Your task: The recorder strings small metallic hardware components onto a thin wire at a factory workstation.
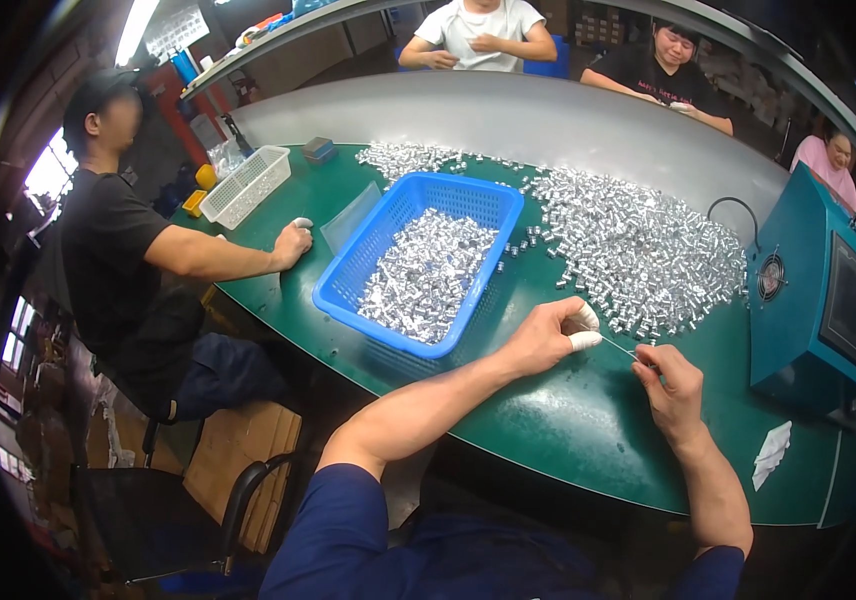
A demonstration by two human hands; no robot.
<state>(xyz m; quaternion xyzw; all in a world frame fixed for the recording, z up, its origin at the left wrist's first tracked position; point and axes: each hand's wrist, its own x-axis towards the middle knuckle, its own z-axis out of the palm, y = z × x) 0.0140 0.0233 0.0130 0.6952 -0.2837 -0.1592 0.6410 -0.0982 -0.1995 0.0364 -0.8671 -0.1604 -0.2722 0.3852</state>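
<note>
My left hand [546, 338], with white finger covers on its fingertips, is closed in a pinch above the green table. What sits between those fingertips is too small to make out. A thin pale stick [618, 347] runs from beside the left fingertips to my right hand [672, 392], which is closed around its other end. Just beyond both hands spreads a big heap of small shiny metal cylinders [638, 245]. To the left of my hands stands a blue perforated basket [341, 313] holding many more such metal cylinders [426, 270].
A teal machine [793, 300] with a dark screen stands at right, near a crumpled white tissue [772, 455]. At far left are a white basket [248, 185] and a small box [319, 149]. A co-worker's hand [293, 243] rests on the green table [548, 420]. More people sit beyond the grey partition [368, 105].
</note>
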